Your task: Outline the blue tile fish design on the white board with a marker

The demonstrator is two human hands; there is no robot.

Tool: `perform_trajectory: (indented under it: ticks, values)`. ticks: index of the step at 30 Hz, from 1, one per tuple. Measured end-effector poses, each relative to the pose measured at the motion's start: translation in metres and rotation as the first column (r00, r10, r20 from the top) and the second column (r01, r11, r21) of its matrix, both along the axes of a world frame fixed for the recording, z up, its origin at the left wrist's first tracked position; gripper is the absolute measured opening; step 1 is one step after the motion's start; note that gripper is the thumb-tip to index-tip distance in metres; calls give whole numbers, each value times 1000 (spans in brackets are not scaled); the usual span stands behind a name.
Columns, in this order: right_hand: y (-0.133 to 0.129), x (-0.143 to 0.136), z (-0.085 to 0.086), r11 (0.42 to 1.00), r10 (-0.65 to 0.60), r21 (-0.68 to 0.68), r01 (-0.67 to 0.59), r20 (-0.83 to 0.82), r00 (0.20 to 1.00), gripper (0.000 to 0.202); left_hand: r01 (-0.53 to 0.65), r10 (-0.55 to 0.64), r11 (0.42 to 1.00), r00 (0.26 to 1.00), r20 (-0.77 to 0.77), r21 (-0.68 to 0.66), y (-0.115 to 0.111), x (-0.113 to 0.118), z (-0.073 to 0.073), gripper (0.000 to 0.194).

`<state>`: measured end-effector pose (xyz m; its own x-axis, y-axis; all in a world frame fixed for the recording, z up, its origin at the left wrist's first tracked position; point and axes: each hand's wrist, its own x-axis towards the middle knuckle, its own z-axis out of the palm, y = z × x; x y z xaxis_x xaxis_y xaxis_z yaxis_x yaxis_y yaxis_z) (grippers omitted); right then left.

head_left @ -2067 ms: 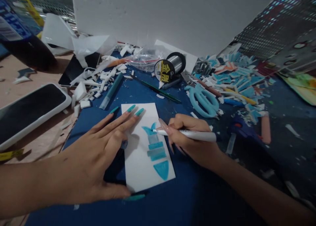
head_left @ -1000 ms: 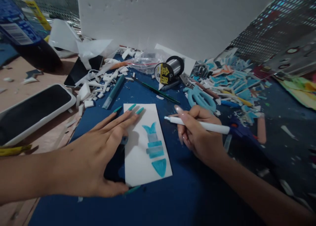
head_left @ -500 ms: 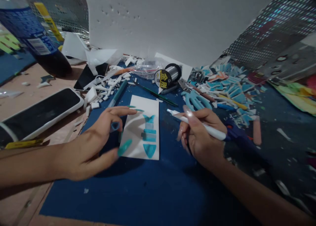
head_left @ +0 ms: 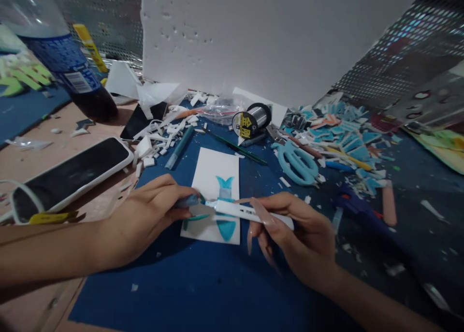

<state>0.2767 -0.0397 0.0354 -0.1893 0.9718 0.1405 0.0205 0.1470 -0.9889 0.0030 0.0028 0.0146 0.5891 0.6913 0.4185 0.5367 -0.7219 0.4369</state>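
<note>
White card (head_left: pixel 212 170) at frame centre bears a teal fish figure (head_left: pixel 225 187) in banded segments. White pen (head_left: pixel 250 211), held by the right hand (head_left: pixel 300 235); left hand (head_left: pixel 145 221) shows teal nails. Mat (head_left: pixel 224 283) deep blue. Scissors (head_left: pixel 295 163) right of centre, light blue. Phone (head_left: pixel 72 175) at left, black screen, white case. Spool (head_left: pixel 250 119) carries a yellow-and-black label. Bottle (head_left: pixel 65 61) upper left, blue label, dark contents. Scraps (head_left: pixel 344 129) at right, teal and orange.

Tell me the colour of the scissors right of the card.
Light blue scissors, clearest in the head view.
</note>
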Motion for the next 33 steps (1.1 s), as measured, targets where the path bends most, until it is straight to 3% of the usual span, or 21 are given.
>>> perform_trajectory:
  ticks: [7, 10, 14, 17, 22, 26, 31, 33]
  values:
    - [1, -2, -2, 997, 50, 55, -58, 131, 990, 16, 104, -105, 994, 993, 45, 36, 1, 0, -4, 25]
    - [2, -3, 0, 979, 74, 170, -113, 222, 972, 14, 162, -166, 983, 985, 40, 84, 1, 0, -4, 28]
    - [0, -3, 2, 898, 87, 359, -255, 424, 902, 27, 276, -283, 945, 959, 12, 175, -4, -2, 2, 24]
    - [-7, -4, 2, 816, 5, 466, -343, 587, 809, 39, 342, -344, 917, 939, -27, 204, -7, -2, 5, 19]
    - [-23, -6, -2, 738, -162, 567, -366, 676, 719, 29, 384, -387, 901, 922, -27, 203, -8, 2, 6, 20]
    - [-36, -13, -6, 734, -124, 554, -393, 678, 724, 25, 411, -416, 889, 909, -18, 201, -12, 3, 8, 26]
    - [-48, -22, -14, 807, -248, 560, -188, 610, 752, 27, 410, -412, 888, 911, -36, 211, -17, 1, 7, 32]
    - [-45, -22, -18, 798, -225, 561, -221, 617, 754, 28, 397, -399, 893, 916, -33, 212, -19, 1, 5, 31]
